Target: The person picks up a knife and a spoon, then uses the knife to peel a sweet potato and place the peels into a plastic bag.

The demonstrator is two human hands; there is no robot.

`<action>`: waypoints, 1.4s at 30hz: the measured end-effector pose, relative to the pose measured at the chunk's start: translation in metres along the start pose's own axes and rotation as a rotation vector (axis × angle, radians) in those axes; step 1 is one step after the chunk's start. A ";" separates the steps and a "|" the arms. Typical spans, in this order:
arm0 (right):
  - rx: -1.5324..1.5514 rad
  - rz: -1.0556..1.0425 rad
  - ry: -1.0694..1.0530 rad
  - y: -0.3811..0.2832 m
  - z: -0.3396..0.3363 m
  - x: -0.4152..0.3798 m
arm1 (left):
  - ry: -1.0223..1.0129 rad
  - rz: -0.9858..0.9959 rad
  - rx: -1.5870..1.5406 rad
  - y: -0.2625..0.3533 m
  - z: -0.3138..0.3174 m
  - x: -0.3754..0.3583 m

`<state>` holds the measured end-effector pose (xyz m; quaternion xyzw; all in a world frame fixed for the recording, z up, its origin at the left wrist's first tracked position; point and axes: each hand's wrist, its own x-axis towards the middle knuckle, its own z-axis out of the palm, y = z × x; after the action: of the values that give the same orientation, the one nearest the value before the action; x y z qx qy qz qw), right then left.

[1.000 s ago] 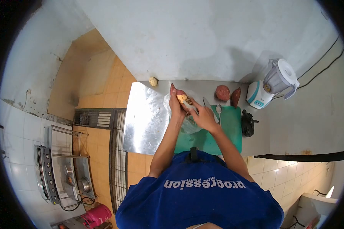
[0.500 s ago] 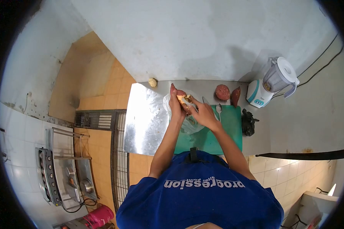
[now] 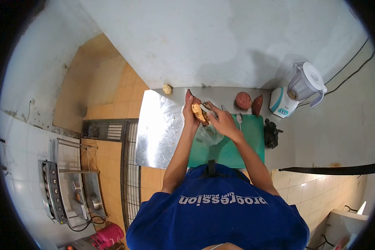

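My left hand [image 3: 190,113] is wrapped round a long reddish sweet potato [image 3: 196,111], whose bared orange flesh faces up. In my right hand [image 3: 223,122] is a pale-handled peeler [image 3: 205,108], its head against the sweet potato; the blade itself is too small to make out. Under both hands lies a clear plastic bag [image 3: 210,135] with dark peelings in it. The bag rests partly on a green cutting board [image 3: 252,143]. A spoon [image 3: 239,118] and a partly hidden knife [image 3: 224,108] lie just beyond my right hand.
At the counter's back are a round red-skinned sweet potato [image 3: 243,100], a slimmer one [image 3: 257,105] and a pale peeled piece [image 3: 167,88]. A blender [image 3: 298,89] and a black plastic bag [image 3: 271,133] stand right. A stove [image 3: 54,191] is at far left.
More orange flesh shows on the sweet potato, which is turned slightly in my left hand. My right hand with the peeler has shifted a little along it.
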<state>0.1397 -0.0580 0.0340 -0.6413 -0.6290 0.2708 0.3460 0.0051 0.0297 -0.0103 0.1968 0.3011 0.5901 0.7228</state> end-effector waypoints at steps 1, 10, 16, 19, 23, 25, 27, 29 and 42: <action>-0.001 0.000 0.004 0.003 0.005 0.005 | 0.014 -0.034 -0.006 -0.001 0.005 -0.002; -0.157 0.126 -0.195 0.007 0.006 -0.027 | -0.010 -0.043 0.042 -0.010 -0.012 0.021; -0.130 0.080 -0.087 0.008 -0.003 -0.015 | -0.014 -0.024 0.000 -0.021 -0.004 0.006; -0.074 0.043 0.000 0.000 -0.006 -0.004 | -0.020 -0.003 0.089 -0.025 0.001 -0.001; -0.159 0.009 -0.003 0.001 -0.004 -0.008 | -0.040 -0.020 0.074 -0.022 -0.002 0.006; -0.168 0.017 -0.048 0.002 -0.003 -0.015 | 0.004 -0.057 0.090 -0.023 -0.002 0.005; -0.159 0.056 -0.050 0.007 0.000 -0.018 | 0.044 0.016 -0.023 -0.029 0.001 0.004; -0.175 0.065 -0.080 0.015 0.009 -0.032 | -0.014 0.009 -0.028 -0.025 -0.019 0.020; -0.052 0.137 -0.071 0.000 -0.013 -0.027 | 0.032 -0.016 0.074 -0.002 0.004 0.003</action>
<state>0.1480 -0.0857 0.0391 -0.6815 -0.6024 0.3000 0.2875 0.0092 0.0327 -0.0096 0.2115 0.3357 0.5760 0.7147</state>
